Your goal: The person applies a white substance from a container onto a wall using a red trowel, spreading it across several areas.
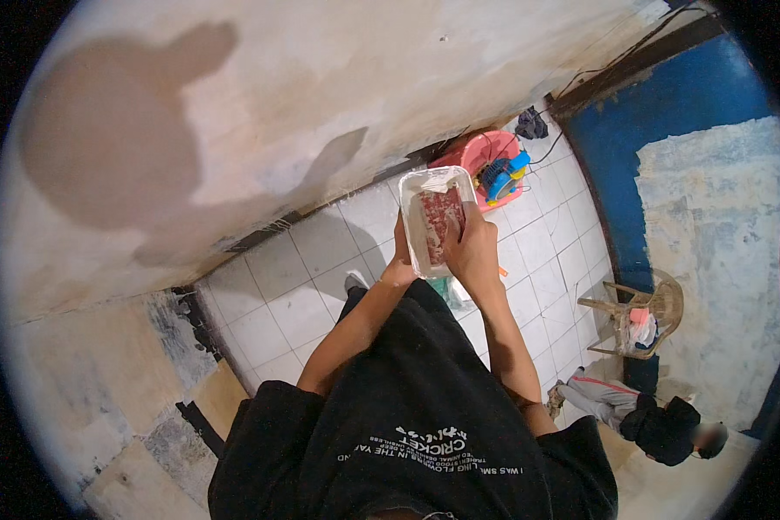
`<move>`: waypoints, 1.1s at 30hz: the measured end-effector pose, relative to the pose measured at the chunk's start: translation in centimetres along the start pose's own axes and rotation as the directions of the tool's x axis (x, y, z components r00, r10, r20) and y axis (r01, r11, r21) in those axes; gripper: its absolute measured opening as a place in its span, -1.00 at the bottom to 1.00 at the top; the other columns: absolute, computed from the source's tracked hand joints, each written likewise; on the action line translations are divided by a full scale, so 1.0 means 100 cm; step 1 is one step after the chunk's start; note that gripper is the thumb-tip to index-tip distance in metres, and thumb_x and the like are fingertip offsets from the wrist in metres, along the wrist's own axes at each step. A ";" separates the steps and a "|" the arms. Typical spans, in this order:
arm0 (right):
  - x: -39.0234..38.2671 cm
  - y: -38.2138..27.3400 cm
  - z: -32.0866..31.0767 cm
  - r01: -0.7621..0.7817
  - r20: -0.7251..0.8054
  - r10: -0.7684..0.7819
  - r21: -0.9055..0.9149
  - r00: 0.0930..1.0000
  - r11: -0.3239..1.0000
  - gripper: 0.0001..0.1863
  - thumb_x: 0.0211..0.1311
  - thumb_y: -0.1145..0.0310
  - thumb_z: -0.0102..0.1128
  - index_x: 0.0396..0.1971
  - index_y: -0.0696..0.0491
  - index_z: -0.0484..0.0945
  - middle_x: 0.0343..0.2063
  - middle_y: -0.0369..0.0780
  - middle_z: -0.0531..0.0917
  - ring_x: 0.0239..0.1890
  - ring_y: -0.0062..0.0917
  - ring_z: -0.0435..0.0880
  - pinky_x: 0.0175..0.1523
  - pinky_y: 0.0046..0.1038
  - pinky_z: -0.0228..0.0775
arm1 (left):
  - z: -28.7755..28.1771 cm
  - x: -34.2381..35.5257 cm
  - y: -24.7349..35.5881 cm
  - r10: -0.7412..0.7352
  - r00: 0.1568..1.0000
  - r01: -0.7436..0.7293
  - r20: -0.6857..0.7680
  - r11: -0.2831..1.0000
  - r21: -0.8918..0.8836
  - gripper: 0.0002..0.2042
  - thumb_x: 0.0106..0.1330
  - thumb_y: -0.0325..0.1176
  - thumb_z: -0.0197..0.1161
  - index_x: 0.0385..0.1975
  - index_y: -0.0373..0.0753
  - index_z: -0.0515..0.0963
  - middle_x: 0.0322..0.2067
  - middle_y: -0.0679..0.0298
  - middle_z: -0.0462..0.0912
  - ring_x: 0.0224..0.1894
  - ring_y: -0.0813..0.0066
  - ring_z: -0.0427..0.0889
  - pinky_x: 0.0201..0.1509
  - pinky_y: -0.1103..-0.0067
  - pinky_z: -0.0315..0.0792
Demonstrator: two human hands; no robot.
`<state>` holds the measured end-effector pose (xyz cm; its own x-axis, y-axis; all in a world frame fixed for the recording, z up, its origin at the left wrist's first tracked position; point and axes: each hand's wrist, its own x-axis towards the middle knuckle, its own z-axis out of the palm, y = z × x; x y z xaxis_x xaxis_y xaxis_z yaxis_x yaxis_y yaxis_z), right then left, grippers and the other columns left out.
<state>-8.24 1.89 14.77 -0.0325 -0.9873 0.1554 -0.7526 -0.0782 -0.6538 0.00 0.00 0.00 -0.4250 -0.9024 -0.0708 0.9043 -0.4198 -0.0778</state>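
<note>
Presently, left hand (pixel 400 262) is gripping white tub (pixel 415 227)'s left edge; right hand (pixel 473 246) is touching red slab (pixel 437 211) inside, grip unclear.

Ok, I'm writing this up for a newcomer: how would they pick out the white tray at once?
Start at the tiled floor, then the black shirt. Just beyond it, the tray is between the left hand and right hand. Unlike the rounded pink tub farther off, it is oblong and white, with a red block smeared white inside.
</note>
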 end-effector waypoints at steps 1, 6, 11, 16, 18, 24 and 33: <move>0.000 0.000 -0.003 -0.009 0.007 0.009 0.009 1.000 1.000 -0.79 0.04 0.53 0.06 -0.28 0.26 0.42 -0.54 0.15 0.54 -0.47 0.03 0.57 -0.40 -0.16 0.39 | 0.002 -0.001 -0.002 -0.016 0.991 0.026 0.135 0.997 -0.072 -0.40 0.22 0.01 0.03 0.19 -0.18 0.14 0.12 0.17 0.34 0.13 0.23 0.37 0.25 0.29 0.24; 0.001 -0.007 -0.002 0.021 0.065 -0.021 0.007 0.998 1.000 -0.83 0.03 0.54 0.06 -0.34 0.26 0.40 -0.58 0.13 0.53 -0.48 0.03 0.56 -0.42 -0.18 0.38 | -0.027 -0.002 -0.009 0.120 0.992 -0.121 -0.038 0.992 -0.028 -0.49 0.33 0.01 -0.15 0.11 -0.24 0.31 0.03 0.14 0.46 0.05 0.26 0.46 0.19 0.33 0.32; 0.022 -0.004 -0.011 0.046 0.062 -0.041 -0.075 0.997 0.996 -0.81 0.00 0.56 0.04 -0.33 0.26 0.39 -0.59 0.14 0.52 -0.47 0.06 0.54 -0.41 -0.15 0.37 | -0.008 0.010 -0.011 0.191 0.980 -0.189 -0.061 0.981 0.038 -0.44 0.34 0.09 -0.20 0.13 -0.26 0.29 0.03 0.10 0.46 0.02 0.21 0.49 0.17 0.30 0.35; 0.037 0.004 -0.003 0.083 0.088 -0.085 0.022 0.992 0.996 -0.81 -0.02 0.58 0.03 -0.33 0.27 0.39 -0.60 0.14 0.51 -0.49 0.09 0.51 -0.44 -0.16 0.34 | -0.010 0.027 -0.002 0.194 0.961 -0.173 0.197 0.978 -0.118 -0.51 0.37 -0.04 -0.24 0.14 -0.25 0.27 0.06 0.09 0.42 0.06 0.18 0.45 0.19 0.29 0.33; 0.051 0.010 -0.008 0.076 0.061 -0.075 -0.010 0.995 0.997 -0.80 -0.02 0.57 0.04 -0.32 0.28 0.39 -0.60 0.13 0.51 -0.49 0.10 0.50 -0.43 -0.17 0.34 | -0.014 0.040 0.002 0.185 0.975 -0.170 0.123 0.978 -0.117 -0.51 0.37 -0.03 -0.24 0.14 -0.26 0.27 0.06 0.08 0.42 0.07 0.17 0.44 0.20 0.28 0.32; 0.084 0.015 -0.015 0.091 0.054 -0.093 0.029 0.994 0.995 -0.86 0.04 0.55 0.07 -0.38 0.26 0.40 -0.57 0.10 0.53 -0.49 0.02 0.55 -0.43 -0.23 0.35 | -0.005 0.078 0.009 0.146 0.983 -0.135 0.113 0.986 -0.098 -0.46 0.34 0.01 -0.21 0.17 -0.25 0.24 0.11 0.06 0.37 0.11 0.11 0.39 0.23 0.24 0.27; 0.112 0.031 -0.010 0.132 0.156 -0.141 0.070 0.978 0.989 -0.81 0.02 0.55 0.08 -0.34 0.29 0.38 -0.63 0.13 0.51 -0.52 0.03 0.55 -0.46 -0.16 0.35 | 0.005 0.117 0.012 0.203 0.937 -0.128 0.284 0.957 -0.261 -0.44 0.32 0.07 -0.18 0.18 -0.20 0.25 0.13 0.15 0.35 0.15 0.21 0.34 0.26 0.30 0.23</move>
<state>-11.61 -9.24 15.26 0.1775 -0.9757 0.1287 -0.7025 -0.2173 -0.6777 -3.89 -11.07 -0.45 -0.2034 -0.9584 0.2003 0.9092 -0.2608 -0.3246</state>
